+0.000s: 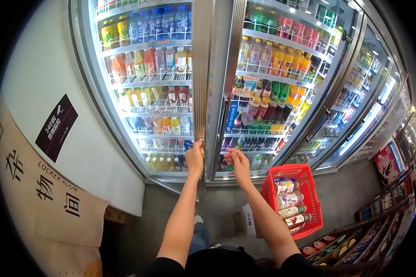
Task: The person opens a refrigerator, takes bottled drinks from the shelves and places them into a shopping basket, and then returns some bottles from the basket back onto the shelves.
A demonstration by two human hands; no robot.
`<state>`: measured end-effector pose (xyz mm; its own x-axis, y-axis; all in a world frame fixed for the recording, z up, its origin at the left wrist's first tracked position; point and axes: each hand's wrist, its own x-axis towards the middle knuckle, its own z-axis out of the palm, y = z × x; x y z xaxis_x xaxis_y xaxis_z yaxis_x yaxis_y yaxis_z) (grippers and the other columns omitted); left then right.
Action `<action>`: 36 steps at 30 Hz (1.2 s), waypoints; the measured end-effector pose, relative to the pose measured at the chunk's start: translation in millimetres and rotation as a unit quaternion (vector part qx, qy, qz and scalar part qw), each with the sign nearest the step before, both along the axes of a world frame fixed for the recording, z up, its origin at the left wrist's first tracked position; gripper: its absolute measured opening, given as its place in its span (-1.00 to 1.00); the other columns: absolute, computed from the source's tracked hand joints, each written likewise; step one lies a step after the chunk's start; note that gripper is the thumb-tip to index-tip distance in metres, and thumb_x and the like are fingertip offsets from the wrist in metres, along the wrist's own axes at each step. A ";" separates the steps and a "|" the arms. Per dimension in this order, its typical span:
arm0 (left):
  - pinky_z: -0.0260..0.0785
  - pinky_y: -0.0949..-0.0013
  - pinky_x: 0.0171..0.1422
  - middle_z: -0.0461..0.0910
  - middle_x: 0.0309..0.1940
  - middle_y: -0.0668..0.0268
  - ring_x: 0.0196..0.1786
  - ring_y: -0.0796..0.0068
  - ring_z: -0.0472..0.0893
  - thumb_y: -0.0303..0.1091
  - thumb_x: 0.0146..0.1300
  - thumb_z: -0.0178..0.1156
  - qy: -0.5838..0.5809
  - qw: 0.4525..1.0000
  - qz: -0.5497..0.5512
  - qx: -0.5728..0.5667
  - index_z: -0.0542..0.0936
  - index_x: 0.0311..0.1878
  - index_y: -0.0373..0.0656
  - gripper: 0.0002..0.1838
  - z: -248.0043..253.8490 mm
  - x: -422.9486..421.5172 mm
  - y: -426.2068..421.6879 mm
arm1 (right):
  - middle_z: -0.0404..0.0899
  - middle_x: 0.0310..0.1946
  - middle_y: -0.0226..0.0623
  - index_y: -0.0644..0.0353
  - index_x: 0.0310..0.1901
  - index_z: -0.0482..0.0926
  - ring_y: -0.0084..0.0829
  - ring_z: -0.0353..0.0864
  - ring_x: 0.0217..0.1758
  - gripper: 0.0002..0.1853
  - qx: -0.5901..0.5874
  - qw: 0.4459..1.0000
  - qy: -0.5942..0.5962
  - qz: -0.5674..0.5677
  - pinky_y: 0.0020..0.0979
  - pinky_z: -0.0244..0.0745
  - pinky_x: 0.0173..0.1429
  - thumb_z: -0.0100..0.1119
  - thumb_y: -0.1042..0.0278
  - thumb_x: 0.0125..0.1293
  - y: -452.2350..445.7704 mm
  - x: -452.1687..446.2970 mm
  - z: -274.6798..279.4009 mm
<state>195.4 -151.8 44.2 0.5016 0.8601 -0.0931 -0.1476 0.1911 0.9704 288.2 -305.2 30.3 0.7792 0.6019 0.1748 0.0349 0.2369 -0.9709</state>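
My left hand (195,160) is closed around the edge of the left fridge door (200,83), low on its metal frame. To its right, my right hand (237,164) is held up with fingers apart and nothing in it, in front of the lower part of the middle fridge. A red basket (317,203) is beside my right forearm, with several bottles (290,200) lying in it. Behind my hands, the fridge shelves (159,84) carry rows of drink bottles and cans.
More glass-door fridges (351,99) run off to the right. A cardboard box (243,221) stands on the floor near my feet. Snack racks (356,244) fill the lower right. A beige curtain (48,198) and a white wall (34,69) are at the left.
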 end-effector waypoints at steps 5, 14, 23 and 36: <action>0.14 0.44 -0.45 0.44 -0.64 0.42 -0.57 0.62 0.36 -0.14 0.31 0.10 -0.013 0.989 0.140 0.051 0.59 -0.52 -0.26 -0.60 11.0 -78.5 -37.9 | 0.66 -0.22 -0.36 0.26 0.05 0.61 -0.62 0.56 -0.22 -0.71 0.014 0.999 0.006 0.051 -0.57 0.45 -0.11 -0.05 0.30 0.55 -3.6 -45.3 -1.8; 0.31 0.33 -0.01 0.37 -0.16 0.26 -0.13 0.41 0.39 -0.45 0.32 0.18 0.122 0.745 0.499 0.425 0.40 -0.02 -0.25 -0.76 33.8 -186.1 -91.0 | 0.66 -0.16 -0.33 0.26 0.09 0.58 -0.58 0.59 -0.17 -0.69 0.015 0.991 0.002 0.133 -0.53 0.47 -0.10 -0.09 0.28 0.55 0.5 -78.2 -2.3; 0.36 0.47 -0.25 0.54 -0.21 0.31 -0.35 0.57 0.49 -0.45 0.30 0.21 0.031 0.928 0.127 0.350 0.54 0.02 -0.20 -0.76 45.2 -104.8 -43.7 | 0.65 -0.19 -0.36 0.26 0.06 0.60 -0.61 0.57 -0.18 -0.71 0.031 0.989 0.012 0.147 -0.54 0.50 -0.10 -0.06 0.31 0.54 15.6 -69.1 24.3; 0.45 0.42 -0.02 0.61 -0.03 0.33 -0.08 0.53 0.62 -0.04 0.40 0.18 0.158 0.946 -0.251 0.132 0.54 0.21 -0.11 -0.55 22.3 -113.3 83.7 | 0.63 -0.12 -0.34 0.21 0.11 0.57 -0.56 0.58 -0.08 -0.69 -0.001 0.985 -0.006 0.174 -0.52 0.48 -0.05 -0.08 0.26 0.54 103.2 -37.6 27.9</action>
<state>82.1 -68.1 66.4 0.8364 0.5345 -0.1217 0.2029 -0.0956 0.9745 250.6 -202.0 58.3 0.5231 0.8328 0.1809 -0.0362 0.2338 -0.9716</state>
